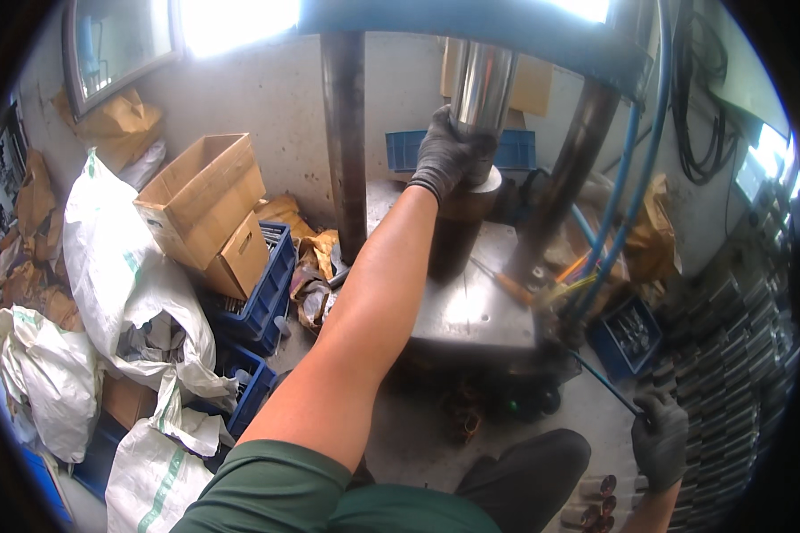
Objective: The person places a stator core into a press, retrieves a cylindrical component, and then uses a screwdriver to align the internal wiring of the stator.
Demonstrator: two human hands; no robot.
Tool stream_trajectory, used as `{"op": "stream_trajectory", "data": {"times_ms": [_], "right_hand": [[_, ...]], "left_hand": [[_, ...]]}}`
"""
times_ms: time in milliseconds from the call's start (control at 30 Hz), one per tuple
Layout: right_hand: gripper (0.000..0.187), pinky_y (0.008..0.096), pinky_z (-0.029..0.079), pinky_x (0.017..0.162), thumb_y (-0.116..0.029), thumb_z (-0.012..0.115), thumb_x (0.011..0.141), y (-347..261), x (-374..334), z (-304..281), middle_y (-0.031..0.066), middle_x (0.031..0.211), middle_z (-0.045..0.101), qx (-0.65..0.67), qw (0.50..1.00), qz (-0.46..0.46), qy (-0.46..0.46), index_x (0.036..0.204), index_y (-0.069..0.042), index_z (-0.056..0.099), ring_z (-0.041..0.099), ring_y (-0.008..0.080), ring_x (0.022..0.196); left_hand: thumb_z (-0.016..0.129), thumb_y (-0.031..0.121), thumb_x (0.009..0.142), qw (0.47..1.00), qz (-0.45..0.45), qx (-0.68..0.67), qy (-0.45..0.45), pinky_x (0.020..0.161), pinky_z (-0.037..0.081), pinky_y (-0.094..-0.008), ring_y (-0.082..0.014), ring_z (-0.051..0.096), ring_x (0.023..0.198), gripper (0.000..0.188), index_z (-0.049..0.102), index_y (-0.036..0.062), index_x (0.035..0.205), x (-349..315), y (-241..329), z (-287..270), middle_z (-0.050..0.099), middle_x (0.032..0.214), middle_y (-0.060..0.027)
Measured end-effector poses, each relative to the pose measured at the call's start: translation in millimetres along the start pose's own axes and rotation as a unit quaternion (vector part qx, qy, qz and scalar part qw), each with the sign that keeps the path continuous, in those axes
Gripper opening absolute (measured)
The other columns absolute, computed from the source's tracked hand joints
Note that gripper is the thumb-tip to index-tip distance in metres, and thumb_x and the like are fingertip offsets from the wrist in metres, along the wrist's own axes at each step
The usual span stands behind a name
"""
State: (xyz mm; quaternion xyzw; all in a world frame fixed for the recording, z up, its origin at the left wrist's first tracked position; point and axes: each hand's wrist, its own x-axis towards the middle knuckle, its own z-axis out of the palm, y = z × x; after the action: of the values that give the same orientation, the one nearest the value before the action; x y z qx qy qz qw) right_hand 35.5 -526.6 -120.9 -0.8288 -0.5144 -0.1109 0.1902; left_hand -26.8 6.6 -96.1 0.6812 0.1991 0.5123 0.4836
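My left hand (449, 155), in a dark glove, reaches up to the press with its fingers wrapped round the lower end of a shiny metal cylinder (486, 84). The cylinder hangs upright under the blue crossbeam. Directly below is a dark round block (460, 235) with a pale disc (487, 181) on top, standing on the steel press bed (484, 306). What lies under the fingers is partly hidden. Down at the right, my gloved right hand (660, 441) is closed round the end of a thin teal lever rod (606, 383), which slants up toward the press.
Dark steel columns (342, 147) flank the press bed. Blue hoses (629, 209) hang on its right. Stacked metal pieces (729, 400) line the far right, near a blue crate (627, 336). White sacks (120, 258), cardboard boxes (200, 200) and blue crates (271, 302) crowd the left.
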Motion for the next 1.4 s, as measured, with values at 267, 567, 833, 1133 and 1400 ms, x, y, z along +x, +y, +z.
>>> {"op": "stream_trajectory", "data": {"times_ms": [267, 567, 833, 1133, 1400], "right_hand": [[0.013, 0.045, 0.055, 0.072, -0.009, 0.064, 0.076, 12, -51, 1, 0.0149, 0.091, 0.071, -0.079, 0.982, -0.069, -0.155, 0.088, -0.007, 0.07, 0.069, 0.0369, 0.08], [0.03, 0.0438, 0.057, 0.079, -0.014, 0.068, 0.076, 6, -45, -1, 0.0159, 0.098, 0.073, -0.027, 0.986, 0.008, -0.161, 0.105, -0.009, 0.074, 0.071, 0.0351, 0.086], [0.019, 0.0444, 0.053, 0.078, 0.002, 0.052, 0.097, 32, 132, -11, 0.0249, 0.104, 0.066, -0.071, 0.958, -0.088, 0.264, 0.114, -0.001, 0.061, 0.068, 0.0416, 0.091], [0.025, 0.0428, 0.056, 0.074, -0.017, 0.071, 0.082, 14, 1, -17, 0.0181, 0.095, 0.071, -0.049, 0.986, -0.111, -0.113, 0.103, -0.004, 0.073, 0.069, 0.036, 0.082], [0.016, 0.042, 0.051, 0.054, -0.021, 0.072, 0.062, 25, -103, 39, 0.0077, 0.068, 0.055, -0.138, 0.948, -0.222, -0.181, 0.075, -0.014, 0.064, 0.064, 0.0281, 0.066]], "left_hand": [[0.094, 0.026, 0.067, 0.999, -0.013, -0.019, -0.037, 0.108, 0.047, -0.037, -0.0263, 0.06, 0.121, 0.101, 0.036, 0.0066, 0.148, -4, 11, 2, 0.061, 0.131, -0.0154], [0.093, 0.026, 0.066, 0.998, 0.032, -0.04, -0.023, 0.092, 0.053, -0.0332, -0.0203, 0.066, 0.099, 0.089, 0.045, 0.0, 0.136, 6, 1, 9, 0.068, 0.11, -0.015], [0.096, 0.025, 0.069, 0.969, -0.023, -0.219, -0.11, 0.104, 0.05, -0.034, -0.0213, 0.059, 0.118, 0.097, 0.037, 0.0069, 0.144, -5, 12, 2, 0.058, 0.128, -0.0134], [0.091, 0.014, 0.072, 0.996, 0.033, -0.025, -0.076, 0.104, 0.049, -0.0343, -0.0216, 0.061, 0.115, 0.09, 0.035, 0.0081, 0.142, -4, 15, 6, 0.06, 0.126, -0.0131], [0.072, 0.024, 0.09, 0.979, -0.011, -0.19, -0.078, 0.096, 0.05, -0.0314, -0.0159, 0.061, 0.102, 0.046, 0.048, 0.0084, 0.127, -18, 32, 10, 0.064, 0.111, -0.0083]]}}
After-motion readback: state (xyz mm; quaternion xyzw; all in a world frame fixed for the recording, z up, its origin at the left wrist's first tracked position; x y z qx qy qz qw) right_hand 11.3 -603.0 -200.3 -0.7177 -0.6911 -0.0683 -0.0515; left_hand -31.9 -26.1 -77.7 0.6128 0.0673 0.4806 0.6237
